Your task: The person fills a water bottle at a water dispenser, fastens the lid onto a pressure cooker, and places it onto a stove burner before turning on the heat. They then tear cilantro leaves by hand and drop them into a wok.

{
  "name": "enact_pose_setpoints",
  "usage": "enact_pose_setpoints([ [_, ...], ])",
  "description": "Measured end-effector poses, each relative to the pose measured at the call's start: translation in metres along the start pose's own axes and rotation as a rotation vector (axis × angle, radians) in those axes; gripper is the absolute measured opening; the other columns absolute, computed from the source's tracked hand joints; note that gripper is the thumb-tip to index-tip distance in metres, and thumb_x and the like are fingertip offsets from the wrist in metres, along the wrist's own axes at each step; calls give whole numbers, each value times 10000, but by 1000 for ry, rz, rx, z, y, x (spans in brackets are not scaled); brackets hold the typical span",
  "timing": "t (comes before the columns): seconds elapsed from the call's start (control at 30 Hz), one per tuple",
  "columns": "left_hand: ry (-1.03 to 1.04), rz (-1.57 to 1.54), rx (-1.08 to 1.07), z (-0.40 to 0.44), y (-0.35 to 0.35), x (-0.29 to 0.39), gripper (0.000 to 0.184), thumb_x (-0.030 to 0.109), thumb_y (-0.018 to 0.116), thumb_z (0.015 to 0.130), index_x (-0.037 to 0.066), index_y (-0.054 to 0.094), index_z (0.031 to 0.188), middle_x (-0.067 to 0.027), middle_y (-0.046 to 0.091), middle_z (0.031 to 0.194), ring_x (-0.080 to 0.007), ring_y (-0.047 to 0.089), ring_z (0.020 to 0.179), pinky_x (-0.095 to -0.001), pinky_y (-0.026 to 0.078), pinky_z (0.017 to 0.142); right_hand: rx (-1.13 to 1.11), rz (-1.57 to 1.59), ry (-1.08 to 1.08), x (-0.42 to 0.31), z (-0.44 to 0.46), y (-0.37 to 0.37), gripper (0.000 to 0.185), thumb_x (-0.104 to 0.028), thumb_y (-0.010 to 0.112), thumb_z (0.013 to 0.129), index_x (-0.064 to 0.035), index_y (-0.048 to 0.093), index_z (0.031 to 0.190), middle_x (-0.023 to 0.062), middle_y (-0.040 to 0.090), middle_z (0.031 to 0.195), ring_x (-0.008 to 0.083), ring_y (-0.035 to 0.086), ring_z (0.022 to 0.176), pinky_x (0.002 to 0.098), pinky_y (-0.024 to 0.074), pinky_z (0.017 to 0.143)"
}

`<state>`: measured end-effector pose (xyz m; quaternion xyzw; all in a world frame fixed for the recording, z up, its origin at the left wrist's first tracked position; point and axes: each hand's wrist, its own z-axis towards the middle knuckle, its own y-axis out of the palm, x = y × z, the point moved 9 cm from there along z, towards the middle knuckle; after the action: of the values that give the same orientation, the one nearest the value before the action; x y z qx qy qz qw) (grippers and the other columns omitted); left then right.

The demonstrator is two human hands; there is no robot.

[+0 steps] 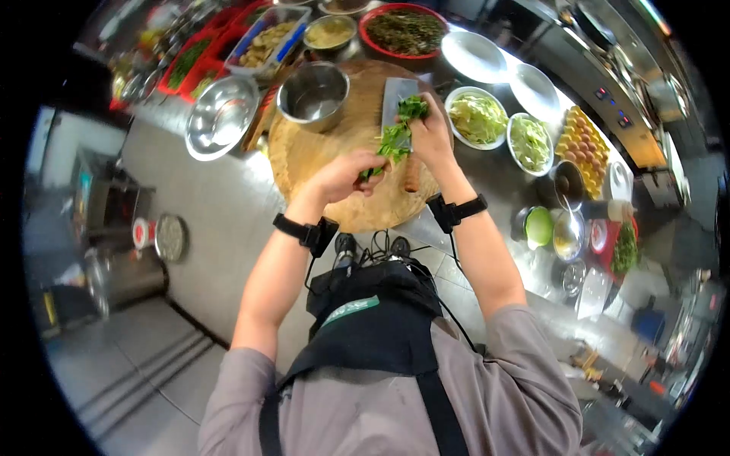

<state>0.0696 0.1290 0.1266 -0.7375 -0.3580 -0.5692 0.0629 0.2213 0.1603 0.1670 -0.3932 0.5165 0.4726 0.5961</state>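
Observation:
My left hand (352, 175) is closed on green leaves over the round wooden board (304, 163). My right hand (430, 133) holds more of the leafy greens (396, 141), and the bunch stretches between the two hands. Beneath the greens lies a cleaver (392, 97) with a wide metal blade and a wooden handle pointing toward me. A steel pot (312, 95) stands on the board's upper left part, apart from my hands.
A metal bowl (222, 118) sits left of the board. Right of it are bowls of shredded cabbage (477, 118), white plates (473, 56) and an egg tray (582, 144). Behind stand a red basin (403, 30) of chopped greens and a plastic box (266, 42).

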Motion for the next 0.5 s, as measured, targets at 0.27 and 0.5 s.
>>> enact_pose_setpoints([
  [0.27, -5, -18, -153, 20, -28, 15, 182, 212, 478, 960, 76, 519, 845, -4, 450, 662, -114, 423, 570, -267, 400, 551, 388, 169, -83, 19, 11, -5, 67, -80, 461, 996, -81, 484, 933, -1, 528, 747, 91, 489, 673, 250, 409, 608],
  [0.5, 153, 204, -48, 13, -37, 35, 229, 123, 419, 913, 66, 444, 692, -30, 406, 610, -130, 460, 572, -283, 421, 561, 540, 210, -38, 29, 6, 8, 44, -75, 479, 960, -72, 481, 916, 5, 486, 734, 87, 472, 663, 247, 386, 593],
])
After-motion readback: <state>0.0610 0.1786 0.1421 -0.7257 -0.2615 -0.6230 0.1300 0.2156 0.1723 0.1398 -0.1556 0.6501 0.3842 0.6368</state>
